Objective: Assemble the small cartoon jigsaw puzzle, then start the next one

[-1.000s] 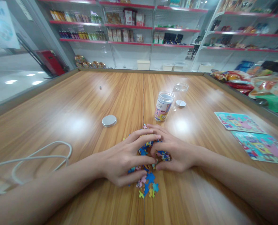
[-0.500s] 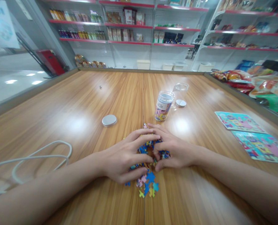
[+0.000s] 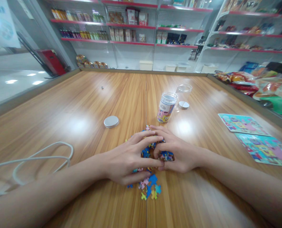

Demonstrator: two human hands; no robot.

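A heap of small, colourful jigsaw puzzle pieces (image 3: 152, 180) lies on the wooden table, mostly blue, yellow and pink. My left hand (image 3: 125, 163) rests over the heap's left side, fingers spread and touching pieces. Against the other side, my right hand (image 3: 180, 152) curls its fingers and thumb around a cluster of pieces. The fingertips of both hands meet or overlap in the middle, hiding much of the heap. Several loose pieces lie flat on the near side. Just beyond the hands stands an uncapped clear jar (image 3: 166, 109) with a cartoon label.
A silver lid (image 3: 111, 121) lies left of the jar. Behind the jar are a clear container (image 3: 185, 90) and another lid (image 3: 183, 105). Two cartoon picture sheets (image 3: 268, 148) lie at right, a white cable (image 3: 60, 157) at left. Packaged goods (image 3: 271, 85) sit beyond the right edge.
My left fingers have stretched slightly rightward, touching my right thumb. My right fingers have drawn in a little around the pieces. The jar, lids and sheets stay where they were.
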